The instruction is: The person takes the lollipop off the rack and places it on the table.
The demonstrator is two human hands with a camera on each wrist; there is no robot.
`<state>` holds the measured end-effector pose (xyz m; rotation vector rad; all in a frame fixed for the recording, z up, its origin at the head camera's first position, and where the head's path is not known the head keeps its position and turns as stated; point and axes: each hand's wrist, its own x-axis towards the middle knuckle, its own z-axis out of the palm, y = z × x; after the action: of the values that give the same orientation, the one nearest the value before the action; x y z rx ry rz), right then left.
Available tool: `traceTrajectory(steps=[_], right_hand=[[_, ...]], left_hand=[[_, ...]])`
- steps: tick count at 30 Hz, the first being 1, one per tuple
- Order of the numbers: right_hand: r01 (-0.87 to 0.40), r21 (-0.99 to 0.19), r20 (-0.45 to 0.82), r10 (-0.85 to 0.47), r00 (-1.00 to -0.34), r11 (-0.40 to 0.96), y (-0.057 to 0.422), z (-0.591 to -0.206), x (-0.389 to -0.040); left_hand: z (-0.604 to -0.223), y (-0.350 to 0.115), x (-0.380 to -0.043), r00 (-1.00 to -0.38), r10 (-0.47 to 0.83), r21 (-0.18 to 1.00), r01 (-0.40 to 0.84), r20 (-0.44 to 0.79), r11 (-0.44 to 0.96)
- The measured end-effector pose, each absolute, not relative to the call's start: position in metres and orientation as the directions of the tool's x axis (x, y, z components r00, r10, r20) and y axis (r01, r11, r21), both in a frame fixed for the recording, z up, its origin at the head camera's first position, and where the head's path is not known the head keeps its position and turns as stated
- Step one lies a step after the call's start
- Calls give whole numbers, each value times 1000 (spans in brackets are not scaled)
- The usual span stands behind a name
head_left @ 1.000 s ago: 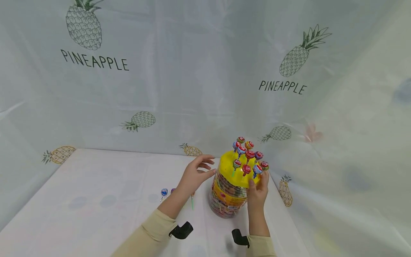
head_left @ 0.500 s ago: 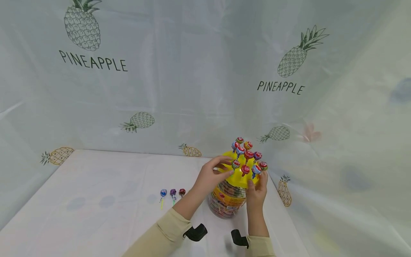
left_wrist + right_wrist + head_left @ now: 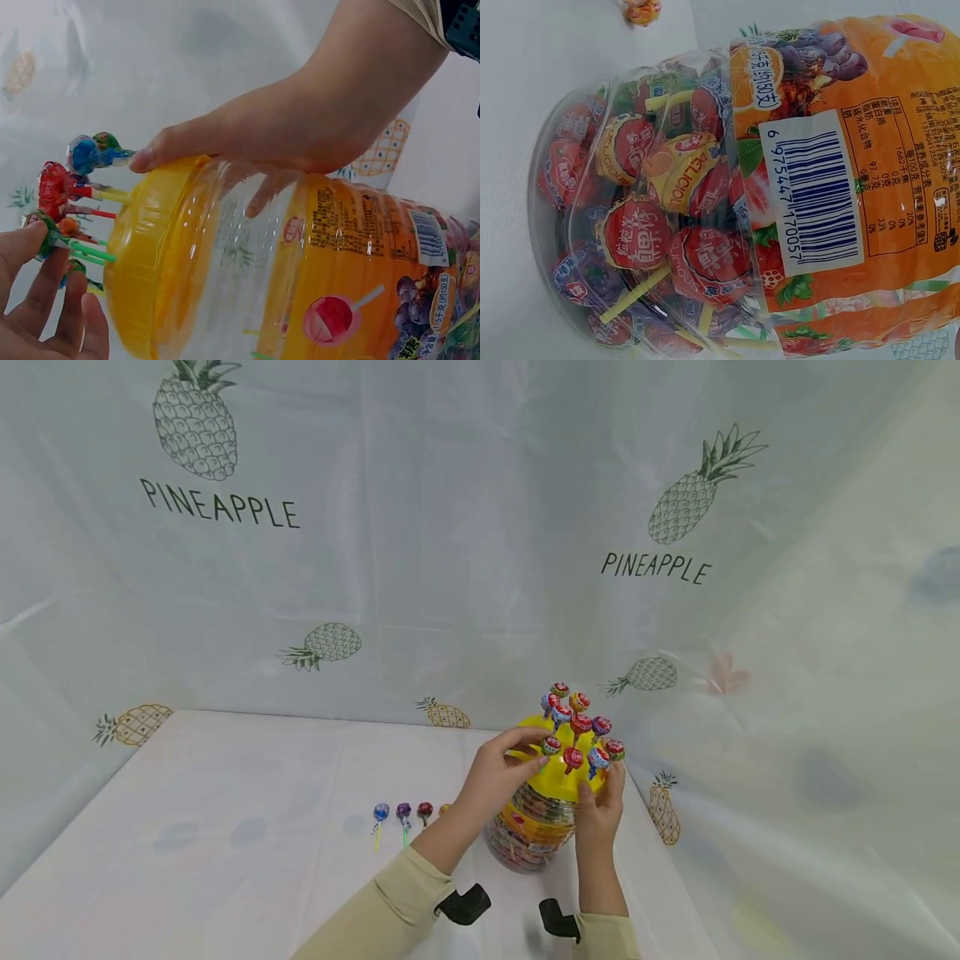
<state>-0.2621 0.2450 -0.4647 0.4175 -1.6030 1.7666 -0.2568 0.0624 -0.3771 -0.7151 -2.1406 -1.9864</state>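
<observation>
Grip: left hand (image 3: 497, 770) pinches the green lollipop (image 3: 551, 746); right hand (image 3: 600, 810) holds the jar (image 3: 525, 843) by its top, fingers curled round it.
Table: white-covered (image 3: 262, 777), bearing everything.
Jar: on the table's right side, yellow lid (image 3: 558, 783) on, wrapped lollipops (image 3: 637, 232) inside.
Lid-top lollipops: about ten (image 3: 581, 725) standing heads up; the work looks well along here.
Table row: at least four (image 3: 404, 810) lying left of the jar, partly behind the left arm; these look like what is left.
Green lollipop: at the lid's left side, stick reaching the lid; going in or coming out, I can't tell.
</observation>
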Motion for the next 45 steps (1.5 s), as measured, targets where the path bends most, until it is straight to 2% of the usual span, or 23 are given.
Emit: traceTrajectory(steps=[13,18,24,45], right_hand=[[-688,-725,655,271,-705,-40,243,-465,-259],[-701,-712,667,279,-691,-34,243,-466,-259],[-688,-724,654,282,-702,-35,243,-466,-258],[-650,-760,615,306,-727,-15,243,-464,-259]], left_hand=[[-377,57,-252,-854,154,867,495,497,-53],[-386,43,-253,-891,114,896,423,438,-138],[-397,23,-252,-936,45,928,339,349,-156],[-461,-46,-252,-985,-69,959,170,159,-225]])
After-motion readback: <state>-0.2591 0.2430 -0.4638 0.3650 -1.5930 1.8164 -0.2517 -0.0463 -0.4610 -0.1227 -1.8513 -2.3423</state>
